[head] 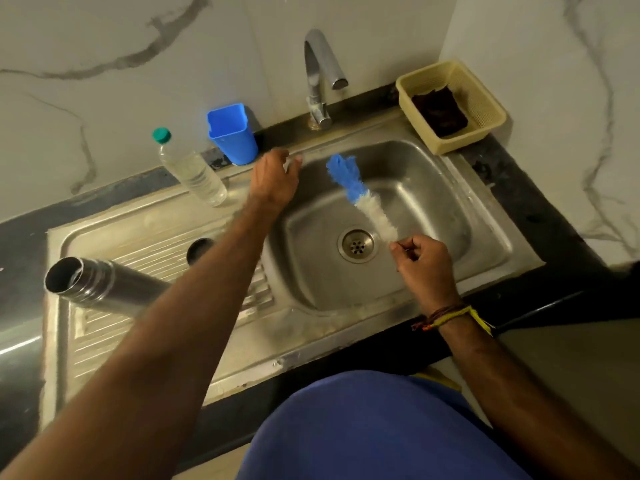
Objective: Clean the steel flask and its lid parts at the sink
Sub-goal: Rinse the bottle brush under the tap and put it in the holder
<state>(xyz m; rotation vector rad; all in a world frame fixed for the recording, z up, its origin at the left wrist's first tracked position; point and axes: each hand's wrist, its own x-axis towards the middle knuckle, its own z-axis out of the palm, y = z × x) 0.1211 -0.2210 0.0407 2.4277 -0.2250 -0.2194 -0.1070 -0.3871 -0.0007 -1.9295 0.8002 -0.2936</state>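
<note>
While the steel flask [100,282] lies on its side on the ribbed drainboard [104,327] left of the sink basin [415,202], its open mouth is turned toward the left edge of the view, and part of its body is hidden behind the left forearm. A bottle brush [360,195], blue at the tip and white lower down, is held over the basin by its thin handle, pinched in the curled fingers of the right hand [424,259] just beside the drain [356,244]. The left hand [277,178] is extended to the basin's back left rim; a small pale object appears under its fingers, but whether it is gripped cannot be told through the blur. Noted on the table behind: a clear plastic bottle [190,171], a blue cup [232,135], the tap [320,74] and a cream basket [450,105] holding a dark scrubber [440,112].
</note>
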